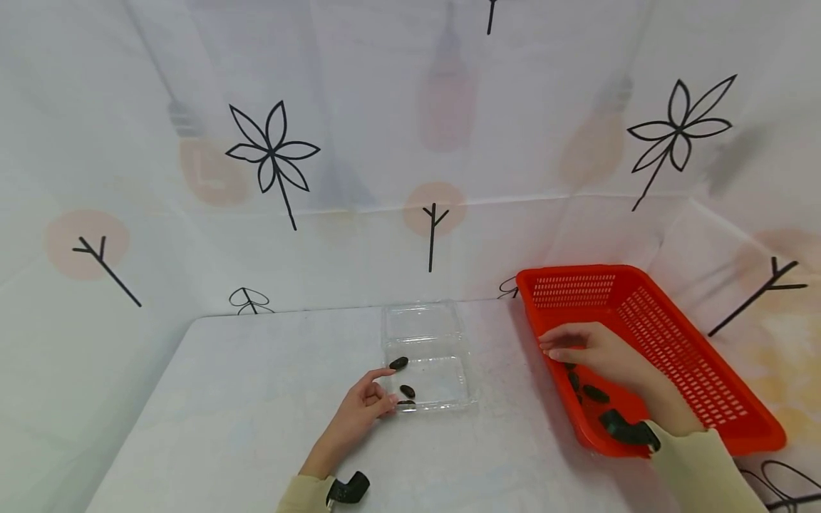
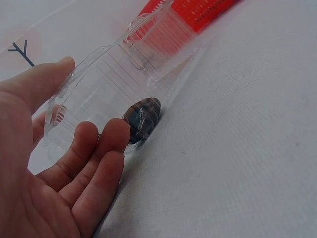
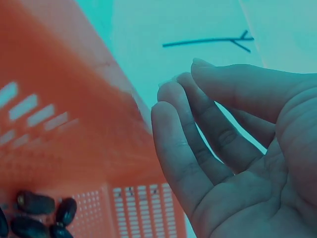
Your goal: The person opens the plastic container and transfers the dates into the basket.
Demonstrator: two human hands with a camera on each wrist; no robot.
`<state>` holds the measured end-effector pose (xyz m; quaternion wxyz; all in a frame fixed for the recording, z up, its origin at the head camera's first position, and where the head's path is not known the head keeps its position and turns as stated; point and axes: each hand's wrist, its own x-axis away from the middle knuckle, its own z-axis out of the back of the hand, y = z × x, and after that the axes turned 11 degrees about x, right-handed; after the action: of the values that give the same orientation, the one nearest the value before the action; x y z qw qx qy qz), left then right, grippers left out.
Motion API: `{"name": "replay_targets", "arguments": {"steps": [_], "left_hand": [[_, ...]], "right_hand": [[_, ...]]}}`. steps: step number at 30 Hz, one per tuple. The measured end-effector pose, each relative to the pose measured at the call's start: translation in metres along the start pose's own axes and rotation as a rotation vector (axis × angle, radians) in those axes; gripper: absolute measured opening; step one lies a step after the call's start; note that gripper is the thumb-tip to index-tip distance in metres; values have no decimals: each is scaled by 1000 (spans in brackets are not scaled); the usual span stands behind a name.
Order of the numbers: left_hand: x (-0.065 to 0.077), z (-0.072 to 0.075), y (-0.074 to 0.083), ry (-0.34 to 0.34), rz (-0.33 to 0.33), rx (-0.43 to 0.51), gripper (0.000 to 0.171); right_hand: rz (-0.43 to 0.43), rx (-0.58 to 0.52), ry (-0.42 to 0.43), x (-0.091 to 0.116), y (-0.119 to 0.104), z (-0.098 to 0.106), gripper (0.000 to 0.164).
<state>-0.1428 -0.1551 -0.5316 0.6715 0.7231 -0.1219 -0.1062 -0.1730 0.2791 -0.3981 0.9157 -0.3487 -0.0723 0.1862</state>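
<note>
A clear plastic box lies with its lid folded back behind it. Several dark, glossy oval pieces are along its left side, one of them a dark oval piece seen through the plastic; their kind is unclear. My left hand holds the box's near left corner, fingers curled against the wall. Over the left rim of a red basket is my right hand, fingers loosely bent and nothing between them. Below it, more dark oval pieces lie on the basket floor.
A white cloth covers the table. Behind it hangs a pale printed curtain with line flowers and twigs. The basket's raised, slotted walls stand to the right of the box, with a stretch of tabletop between them.
</note>
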Motion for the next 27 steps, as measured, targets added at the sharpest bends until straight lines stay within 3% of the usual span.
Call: {"name": "replay_targets", "arguments": {"steps": [6, 14, 27], "left_hand": [[1, 0, 1, 4, 10, -6, 52], [1, -1, 2, 8, 14, -4, 52], [1, -1, 3, 4, 7, -17, 53]], "right_hand": [[2, 73, -13, -8, -13, -12, 23], [20, -16, -109, -23, -31, -27, 23], [131, 11, -225, -49, -46, -56, 20]]}}
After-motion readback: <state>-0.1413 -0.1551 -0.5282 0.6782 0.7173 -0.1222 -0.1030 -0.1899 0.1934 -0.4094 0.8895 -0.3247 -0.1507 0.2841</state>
